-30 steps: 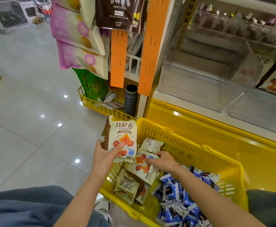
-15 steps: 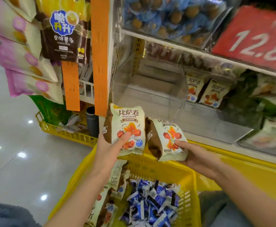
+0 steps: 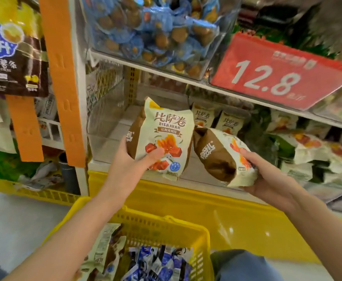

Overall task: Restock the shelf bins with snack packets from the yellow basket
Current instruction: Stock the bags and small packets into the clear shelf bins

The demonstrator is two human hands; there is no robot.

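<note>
Nearest: yellow plastic basket (image 3: 166,220), holding blue-and-white sachets (image 3: 162,264). Above its far rim, left hand (image 3: 129,165) clamped round an upright cream-and-brown snack packet (image 3: 166,134) — right hand (image 3: 271,179) gripping a second, tilted packet (image 3: 220,157) just beside it. Behind both, clear plastic shelf bin (image 3: 109,122) at shelf's left end.

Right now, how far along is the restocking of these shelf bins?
Early, I'd judge. Two matching packets stand on the middle shelf. The left hand holds one cream-and-brown packet upright, the right hand a second packet, tilted, both at that shelf. The clear bin behind looks empty; the yellow basket holds more cream packets and blue packets.
</note>
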